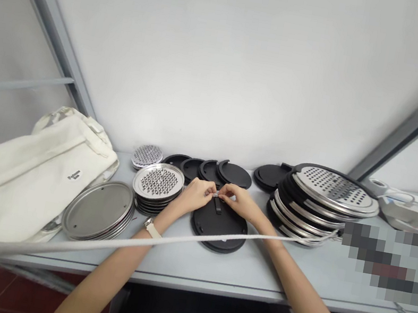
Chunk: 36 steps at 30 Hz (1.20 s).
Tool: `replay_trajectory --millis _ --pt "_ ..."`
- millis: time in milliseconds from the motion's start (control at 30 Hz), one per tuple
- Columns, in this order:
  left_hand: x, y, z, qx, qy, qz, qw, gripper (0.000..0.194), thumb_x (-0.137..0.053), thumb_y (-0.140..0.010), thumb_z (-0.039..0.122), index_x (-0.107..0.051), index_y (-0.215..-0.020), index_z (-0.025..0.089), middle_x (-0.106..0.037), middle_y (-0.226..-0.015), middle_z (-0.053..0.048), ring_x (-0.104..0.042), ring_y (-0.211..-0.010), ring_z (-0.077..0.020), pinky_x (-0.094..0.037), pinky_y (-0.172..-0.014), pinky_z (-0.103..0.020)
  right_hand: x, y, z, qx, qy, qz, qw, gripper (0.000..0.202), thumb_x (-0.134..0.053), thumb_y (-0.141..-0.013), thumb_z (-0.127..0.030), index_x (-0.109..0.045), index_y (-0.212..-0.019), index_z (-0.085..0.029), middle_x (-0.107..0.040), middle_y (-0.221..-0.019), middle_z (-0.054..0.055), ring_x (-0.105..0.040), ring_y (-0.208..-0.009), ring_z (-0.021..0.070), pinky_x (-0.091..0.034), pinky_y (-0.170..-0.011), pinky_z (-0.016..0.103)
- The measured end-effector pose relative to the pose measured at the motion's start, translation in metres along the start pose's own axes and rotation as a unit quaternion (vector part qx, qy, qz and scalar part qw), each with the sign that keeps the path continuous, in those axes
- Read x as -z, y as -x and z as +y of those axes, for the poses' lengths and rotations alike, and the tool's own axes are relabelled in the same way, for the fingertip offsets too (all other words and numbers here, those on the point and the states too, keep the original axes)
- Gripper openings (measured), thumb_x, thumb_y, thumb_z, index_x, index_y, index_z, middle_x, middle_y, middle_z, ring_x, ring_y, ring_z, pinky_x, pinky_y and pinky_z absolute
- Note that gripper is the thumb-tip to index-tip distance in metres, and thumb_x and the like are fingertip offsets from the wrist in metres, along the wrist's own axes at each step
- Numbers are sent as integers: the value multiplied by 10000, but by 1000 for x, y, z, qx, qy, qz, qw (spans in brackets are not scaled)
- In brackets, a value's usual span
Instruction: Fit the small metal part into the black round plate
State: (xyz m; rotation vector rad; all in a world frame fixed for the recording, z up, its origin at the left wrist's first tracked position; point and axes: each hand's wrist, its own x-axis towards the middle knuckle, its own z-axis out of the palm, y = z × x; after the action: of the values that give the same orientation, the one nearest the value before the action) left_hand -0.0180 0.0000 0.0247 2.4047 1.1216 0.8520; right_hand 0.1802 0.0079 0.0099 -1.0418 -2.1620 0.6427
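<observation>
Above the far part of a round black disc, my left hand and my right hand meet with their fingertips closed. Between them they pinch a small shiny metal piece, too small to name exactly. A short black strap-like part lies on the disc just below the fingers. To the left of my left hand, a stack of round metal grater plates stands close by. Behind my hands, several black discs with raised curved rims overlap in a row.
Plain grey metal discs are stacked at left beside a cream bag. At right stands a tall pile of black discs and perforated metal plates. A pale cord crosses in front, over my forearms. A wall closes off the back.
</observation>
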Motion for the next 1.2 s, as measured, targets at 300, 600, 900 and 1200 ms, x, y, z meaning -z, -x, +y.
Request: replay_trajectory --millis 300,600,900,1200 --pt "0 1 1 -6 5 -1 1000 151 -533 -778 107 -659 -840 164 -708 -794 -21 -655 -739 -141 -497 -751 -244 1 0 -1 -10 17 -1 1000 110 -516 -832 -226 -611 -805 -177 -639 -838 54 -592 -775 170 -487 -755 316" --pt "2 1 7 -8 -10 5 1000 150 -541 -774 93 -654 -838 168 -702 -801 -14 -650 -756 -137 -492 -779 -249 0 0 0 -14 -4 1 1000 100 -501 -833 -223 -593 -829 -183 -660 -843 50 -610 -797 174 -484 -765 313" --pt "2 1 8 -15 -14 -4 1000 136 -542 -788 104 -651 -846 162 -696 -801 -19 -645 -769 -143 -483 -774 -250 2 1 -6 -7 -10 -7 1000 137 -508 -847 -291 -583 -811 -183 -655 -824 52 -607 -775 173 -495 -761 316" --pt "4 1 7 -29 -11 -8 999 150 -531 -803 94 -664 -806 161 -703 -815 -22 -642 -770 -145 -465 -773 -242 4 1 -8 -17 -7 -8 1000 136 -531 -842 -307 -573 -792 -188 -657 -816 49 -603 -782 181 -493 -760 326"
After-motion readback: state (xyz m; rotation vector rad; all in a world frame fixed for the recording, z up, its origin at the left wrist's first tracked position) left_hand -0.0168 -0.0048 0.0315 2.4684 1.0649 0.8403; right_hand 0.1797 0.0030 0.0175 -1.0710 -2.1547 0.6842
